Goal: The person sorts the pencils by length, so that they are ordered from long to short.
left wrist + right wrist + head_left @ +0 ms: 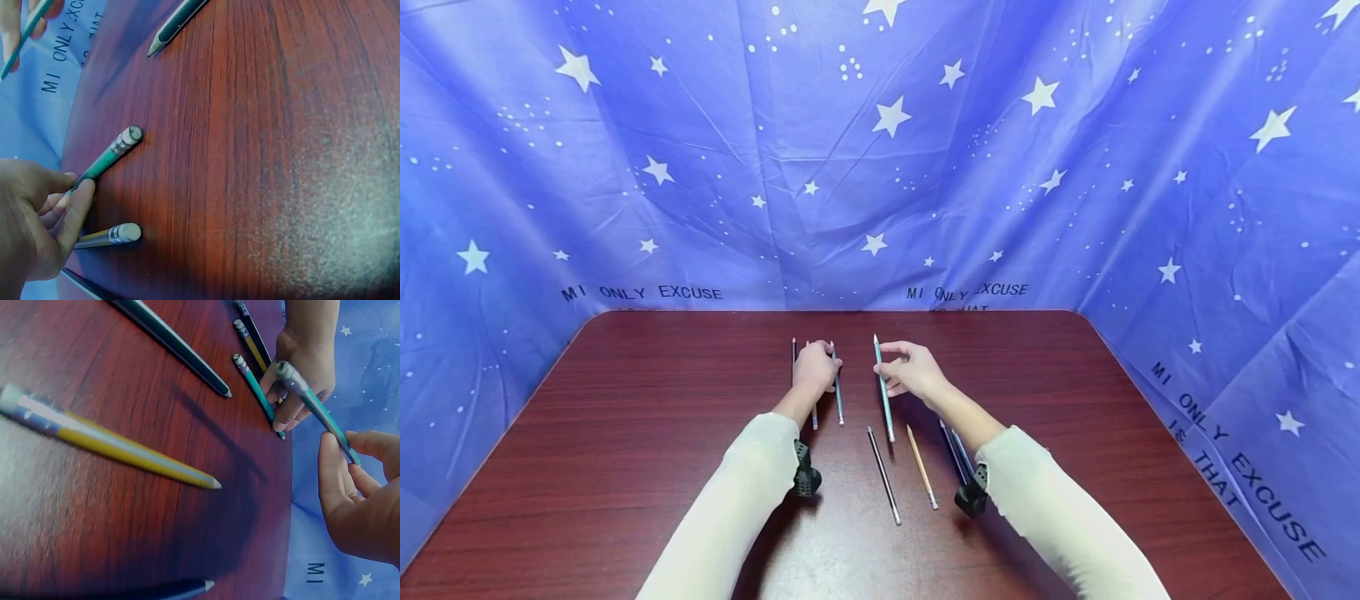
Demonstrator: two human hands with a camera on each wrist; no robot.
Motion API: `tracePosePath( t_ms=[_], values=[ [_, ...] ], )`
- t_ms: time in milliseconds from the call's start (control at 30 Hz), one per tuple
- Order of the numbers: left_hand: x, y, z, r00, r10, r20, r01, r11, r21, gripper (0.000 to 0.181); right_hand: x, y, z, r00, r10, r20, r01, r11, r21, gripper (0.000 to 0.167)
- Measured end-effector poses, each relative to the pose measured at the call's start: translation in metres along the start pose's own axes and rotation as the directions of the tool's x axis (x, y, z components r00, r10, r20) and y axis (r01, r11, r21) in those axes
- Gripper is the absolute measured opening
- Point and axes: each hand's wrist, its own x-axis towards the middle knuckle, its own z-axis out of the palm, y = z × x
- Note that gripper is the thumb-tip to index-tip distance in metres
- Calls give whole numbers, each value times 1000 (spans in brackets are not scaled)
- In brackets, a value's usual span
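My left hand [816, 367] pinches a green pencil [103, 162] between thumb and fingers, low at the tabletop. Beside it lie a yellow pencil [94, 240] and a black pencil [793, 358], both partly hidden by that hand. To the right, my right hand [913, 371] holds a second green pencil [319, 409] by thumb and fingertips. This pencil is raised off the table, its eraser end towards me and its tip away; its shadow falls on the wood.
Nearer me on the dark red table [625, 467] lie a black pencil [883, 475] and a yellow pencil [922, 467]. Dark pencils [955, 454] are partly covered by the right wrist. A blue star-printed curtain [820, 233] hangs behind the table's far edge.
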Motion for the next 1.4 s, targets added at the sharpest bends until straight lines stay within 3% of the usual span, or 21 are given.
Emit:
tracePosePath(
  t_ms=[533,1400],
  values=[
    [-1,1,1,1000,-10,-20,11,999,32,30,24,-5,19,998,14,-67,-13,1000,6,45],
    [0,3,3,1000,-14,-15,15,998,53,31,51,8,41,990,41,-135,-47,998,-39,42]
  ],
)
